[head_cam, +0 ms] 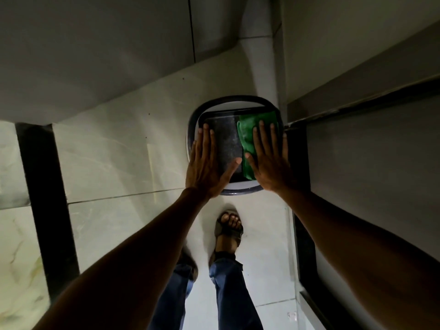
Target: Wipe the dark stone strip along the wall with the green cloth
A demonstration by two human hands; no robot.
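**Both hands flat on a bin lid, green cloth under the right palm**

The person looks straight down in dim light at a rounded square bin [234, 146] standing on the pale tiled floor [119, 151], in a corner close to the wall. The bin has a dark rim, a light frame inside it and a dark speckled lid panel [226, 141] in the middle.

The left hand [207, 163] lies flat on the left part of the lid, fingers straight and close together, thumb spread out toward the centre. It grips nothing.

The right hand [270, 160] lies flat on the right part of the lid, fingers extended and slightly apart. It presses the green cloth [248, 136] down against the lid rather than clutching it; the cloth is bunched and shows beyond the fingertips and along the thumb side.

A dark stone strip [303, 236] runs along the base of the wall [371, 163] on the right, close beside the bin. The cloth does not touch it.

Another dark band [45, 198] crosses the floor on the left, well apart from the bin. Below the hands, a foot in a dark sandal [228, 228] and blue jeans [228, 294] show between the forearms.
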